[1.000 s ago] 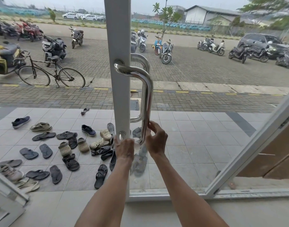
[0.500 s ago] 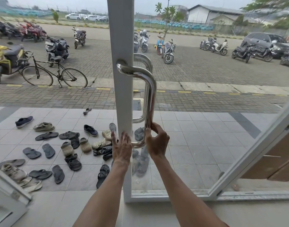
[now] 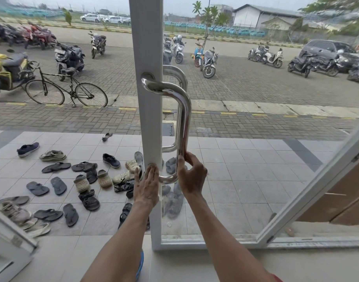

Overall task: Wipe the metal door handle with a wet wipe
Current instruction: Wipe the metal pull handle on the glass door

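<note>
Grip is taken low on the metal door handle [image 3: 184, 119] by the right hand [image 3: 192, 176]; its upright bar extends above. The left hand [image 3: 147, 186] is laid flat alongside, fingers straight.

Two hands are counted: the left hand [image 3: 147, 187] and the right hand [image 3: 192, 176]. On the one white door post [image 3: 148, 47], two metal pulls are seen: the near door handle [image 3: 184, 119] and an outer handle [image 3: 175, 69] behind the glass. One bicycle [image 3: 72, 88] and one dark car [image 3: 329, 50] are counted. Over twenty pieces of footwear [image 3: 89, 200] are scattered on the tiles; an exact figure is prevented by overlap. More than a dozen motorcycles [image 3: 209, 62] can be made out.
</note>
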Demonstrator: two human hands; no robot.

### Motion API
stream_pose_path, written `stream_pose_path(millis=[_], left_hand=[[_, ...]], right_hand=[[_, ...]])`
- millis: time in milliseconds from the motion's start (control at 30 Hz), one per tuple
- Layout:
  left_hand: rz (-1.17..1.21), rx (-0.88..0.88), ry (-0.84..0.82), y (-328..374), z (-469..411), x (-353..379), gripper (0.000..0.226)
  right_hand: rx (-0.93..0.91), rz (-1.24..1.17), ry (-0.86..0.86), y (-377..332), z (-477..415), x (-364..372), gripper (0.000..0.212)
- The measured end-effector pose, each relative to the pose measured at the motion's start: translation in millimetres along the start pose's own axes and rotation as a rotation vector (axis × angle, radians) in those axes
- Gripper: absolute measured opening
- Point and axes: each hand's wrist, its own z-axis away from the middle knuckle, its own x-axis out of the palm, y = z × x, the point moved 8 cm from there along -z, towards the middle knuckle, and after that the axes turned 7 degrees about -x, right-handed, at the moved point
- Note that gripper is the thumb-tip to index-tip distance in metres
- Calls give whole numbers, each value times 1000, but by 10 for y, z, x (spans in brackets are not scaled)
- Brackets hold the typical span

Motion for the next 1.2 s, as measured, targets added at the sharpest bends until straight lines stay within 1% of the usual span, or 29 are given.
stream_pose_path(millis=[67, 167, 200, 300, 400, 467, 533, 567, 633, 733, 767, 867, 1000, 1067, 1133, 1200], left_hand=[[58, 52, 5, 65, 19, -9, 88], [90, 227, 40, 240, 176, -24, 85], [82, 253, 46, 249, 208, -26, 85], [29, 190, 37, 118, 104, -41, 82], [36, 100, -3, 20, -41, -56, 85], [126, 37, -32, 23, -63, -51, 84], [244, -5, -27, 81, -8, -41, 81], [291, 0, -6, 119, 39, -38, 81], [323, 71, 48, 191, 150, -42, 81], [269, 190, 83, 190, 204, -24, 84], [254, 186, 90, 161, 171, -18, 83], [244, 82, 86, 114, -3, -66, 74], [230, -17, 78, 174, -121, -134, 62], [201, -26, 82, 252, -70, -99, 61], [189, -9, 126, 301, 31, -51, 60], [168, 65, 169, 290, 111, -24, 62]], right_hand=[[-7, 7, -2, -8, 8, 2, 24], [-14, 15, -1, -37, 12, 0, 24], [-12, 15, -1, -37, 10, 1, 25], [-8, 18, -9, -33, -5, -2, 26], [-16, 27, -18, -7, -9, 4, 29], [-20, 38, -17, 8, -10, 8, 30], [-43, 59, -20, 9, -19, 11, 31], [-58, 67, -28, 1, -27, 18, 32], [-66, 57, -58, 5, -52, 37, 34], [-68, 78, -90, 15, -88, 45, 32], [-66, 88, -101, 16, -94, 46, 31], [-48, 84, -152, 52, -111, 70, 32], [-54, 89, -171, 52, -118, 86, 32], [-66, 96, -172, 43, -116, 91, 30], [-73, 106, -164, 27, -101, 90, 30], [-82, 103, -150, 11, -86, 90, 30]])
